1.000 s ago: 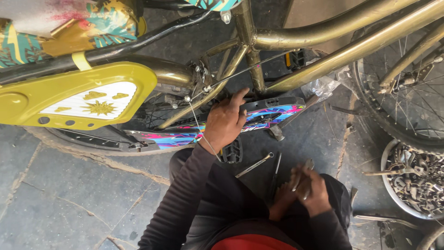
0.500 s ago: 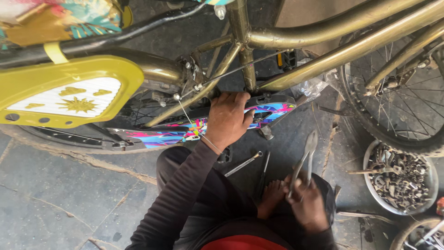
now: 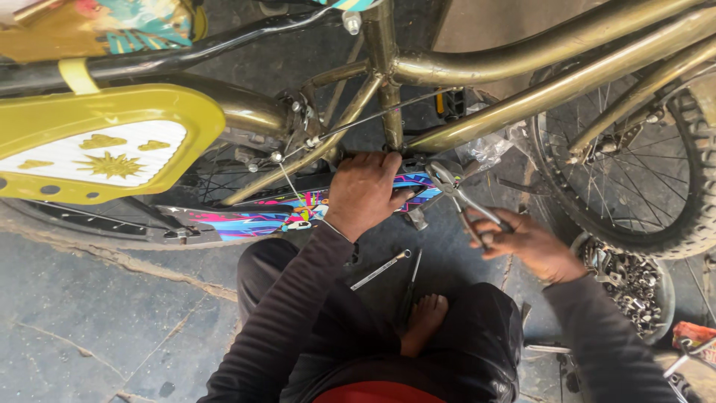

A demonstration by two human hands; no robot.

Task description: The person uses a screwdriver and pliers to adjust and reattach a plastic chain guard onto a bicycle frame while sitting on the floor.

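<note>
Looking down from the head camera: left hand (image 3: 363, 192) laid palm-down, fingers curled over the colourful chain guard (image 3: 298, 211) of a gold-framed bicycle (image 3: 522, 52), just below the point where the frame tubes meet. Right hand (image 3: 531, 244) closed around the handles of metal pliers (image 3: 461, 195), tool tilted up and left, jaws near the bottom bracket and just beside the left hand's fingertips; cannot tell whether the jaws grip anything. Yellow side panel (image 3: 112, 142) with a sun emblem at left, spoked rear wheel (image 3: 634, 172) at right. On the stone floor (image 3: 97, 313) between the knees, a slim metal tool (image 3: 381, 269) lying near a bare foot (image 3: 423, 321). At lower right, a round bowl (image 3: 659, 287) filled with small metal parts.
</note>
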